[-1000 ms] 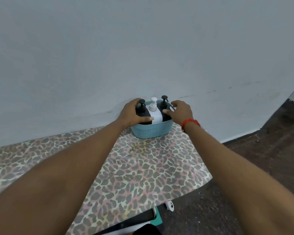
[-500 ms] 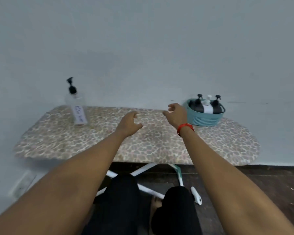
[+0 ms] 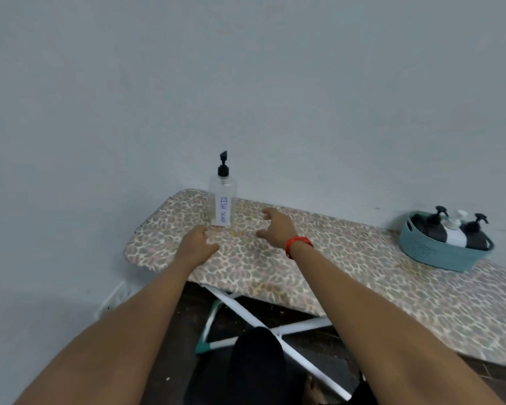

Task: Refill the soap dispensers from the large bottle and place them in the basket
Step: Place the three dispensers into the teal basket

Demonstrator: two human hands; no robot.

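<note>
— Where's the tall clear plastic pump bottle (image 3: 223, 200) labelled "DISH SOAP"?
— Upright on the leopard-print worktop (image 3: 333, 258), just beyond the left hand (image 3: 197, 244), loosely curled, perhaps grazing its base. The right hand (image 3: 275, 226), fingers spread, empty, hovers beside it.

Lower bodies of the soap dispensers (image 3: 450, 233) hidden behind the basket (image 3: 438, 255) wall; counter (image 3: 362, 276) cut off at the right edge.

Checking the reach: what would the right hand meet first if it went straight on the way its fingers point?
Probably the dish soap bottle, upright just beyond the right hand; depth is unclear.
</note>
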